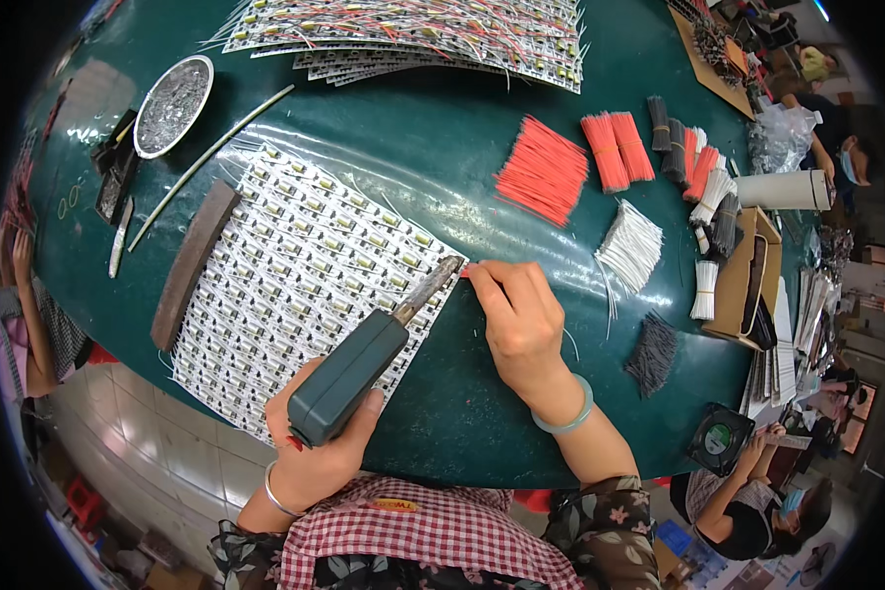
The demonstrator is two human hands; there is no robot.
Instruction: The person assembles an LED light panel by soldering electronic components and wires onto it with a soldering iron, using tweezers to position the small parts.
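Observation:
A dark green soldering gun [348, 378] is gripped in my left hand [315, 470]. Its metal tip [435, 281] reaches the right corner of a white panel of small circuit boards [295, 265], which lies on the green table. At that same corner, the fingertips of my right hand [523, 329] pinch a short red wire [466, 269], its end close to the hot tip. Rows of small yellowish parts cover the panel, and thin white wires stick out along its upper edge. Whether the red wire touches the board cannot be made out.
Beyond lies a stack of wired panels [403, 34]. Loose red wires [546, 169], white wires [629, 246] and dark wires [652, 354] are at right, near a cardboard box [742, 280] and a fan [720, 438]. A brown bar [195, 265] and a bowl [174, 106] are left.

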